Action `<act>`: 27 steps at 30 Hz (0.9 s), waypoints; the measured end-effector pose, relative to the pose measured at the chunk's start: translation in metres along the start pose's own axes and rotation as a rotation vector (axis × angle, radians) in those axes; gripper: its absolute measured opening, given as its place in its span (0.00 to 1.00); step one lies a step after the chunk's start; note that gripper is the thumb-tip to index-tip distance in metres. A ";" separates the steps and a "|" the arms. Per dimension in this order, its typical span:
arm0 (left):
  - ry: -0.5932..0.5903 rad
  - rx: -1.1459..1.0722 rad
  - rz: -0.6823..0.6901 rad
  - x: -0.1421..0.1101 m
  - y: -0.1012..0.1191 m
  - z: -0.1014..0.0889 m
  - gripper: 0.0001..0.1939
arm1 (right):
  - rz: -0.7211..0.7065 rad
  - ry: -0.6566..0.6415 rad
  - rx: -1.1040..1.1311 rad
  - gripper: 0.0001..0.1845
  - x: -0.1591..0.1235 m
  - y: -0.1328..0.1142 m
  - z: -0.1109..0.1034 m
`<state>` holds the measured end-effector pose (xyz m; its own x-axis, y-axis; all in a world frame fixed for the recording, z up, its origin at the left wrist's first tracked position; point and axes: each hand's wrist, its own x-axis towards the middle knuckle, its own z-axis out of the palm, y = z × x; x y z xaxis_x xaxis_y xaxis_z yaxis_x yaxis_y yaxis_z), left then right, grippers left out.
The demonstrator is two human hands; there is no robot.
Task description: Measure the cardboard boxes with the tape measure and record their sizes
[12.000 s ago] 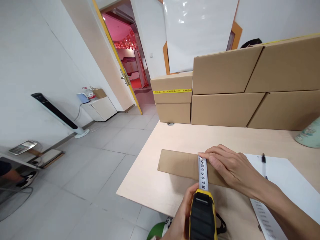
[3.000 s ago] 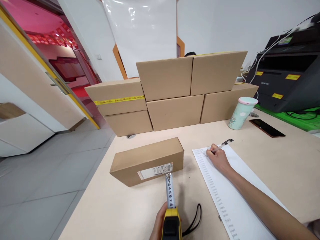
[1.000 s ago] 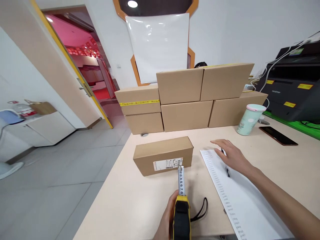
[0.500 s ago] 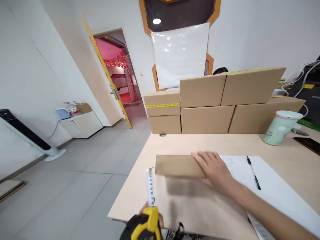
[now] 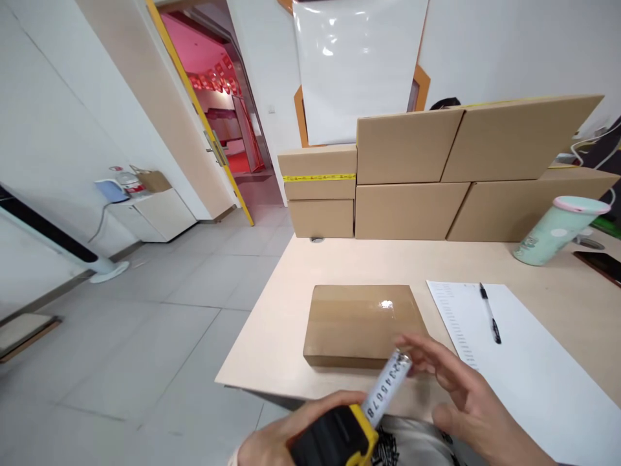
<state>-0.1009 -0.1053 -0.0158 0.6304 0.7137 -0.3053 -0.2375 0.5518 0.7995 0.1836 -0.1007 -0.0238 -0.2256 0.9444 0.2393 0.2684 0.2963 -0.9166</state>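
Note:
My left hand (image 5: 284,435) grips a black and yellow tape measure (image 5: 334,440) at the bottom of the view. Its short length of white blade points up and to the right, with numbers up to about 8 showing. Close to the blade's tip is my right hand (image 5: 466,395), its fingers stretched and its thumb apart. Whether a fingertip touches the blade, I cannot tell. Just beyond lies a brown cardboard box (image 5: 356,320), flat on the desk, with a shiny patch of tape on top. The right fingers are by its near right corner.
Right of the box, a black pen (image 5: 490,314) lies on a written paper sheet (image 5: 524,362). Stacked cartons (image 5: 407,210) line the desk's back. A mint cup (image 5: 557,233) and a phone (image 5: 601,265) are at far right. The desk's left edge (image 5: 252,310) drops to grey floor.
The pen was written with, then laid on the paper. The small box, earlier standing with its label showing, now lies flat. My right hand has left the box for the tape's tip.

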 end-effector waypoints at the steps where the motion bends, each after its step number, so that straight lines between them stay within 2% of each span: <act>1: -0.094 0.005 -0.053 0.001 0.007 0.001 0.56 | 0.008 -0.033 0.072 0.28 0.001 -0.005 -0.003; 3: -0.255 0.009 -0.159 0.003 0.024 0.002 0.58 | 0.012 -0.061 0.121 0.17 0.003 -0.013 -0.007; 4: -0.286 0.019 -0.191 0.004 0.034 0.002 0.58 | 0.010 -0.060 0.119 0.12 0.005 -0.016 -0.008; 7: -0.246 0.127 -0.223 0.010 0.065 0.000 0.53 | 0.031 -0.052 0.134 0.05 0.014 -0.017 -0.008; 9: -0.213 0.223 -0.185 0.015 0.085 -0.006 0.48 | 0.055 -0.005 0.166 0.04 0.021 -0.013 -0.010; 11: -0.195 0.290 -0.112 0.021 0.102 -0.015 0.42 | 0.057 0.095 0.198 0.05 0.029 -0.003 -0.017; 16: -0.070 0.412 0.035 0.029 0.134 -0.058 0.36 | 0.049 0.390 0.230 0.13 0.048 0.040 -0.050; 19: 0.019 0.413 0.094 0.034 0.143 -0.091 0.33 | 0.043 0.429 0.249 0.16 0.056 0.063 -0.057; 22: 0.085 0.390 0.131 0.041 0.143 -0.123 0.27 | 0.072 0.375 0.235 0.17 0.061 0.075 -0.050; 24: 0.115 0.376 0.146 0.047 0.139 -0.139 0.25 | 0.102 0.343 0.210 0.18 0.063 0.078 -0.043; 27: 0.120 0.351 0.159 0.056 0.133 -0.154 0.29 | 0.125 0.339 0.200 0.19 0.063 0.082 -0.039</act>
<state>-0.2113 0.0746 -0.0063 0.5108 0.8348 -0.2052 -0.0451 0.2645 0.9633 0.2280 -0.0114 -0.0716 0.1274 0.9747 0.1835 0.0790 0.1745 -0.9815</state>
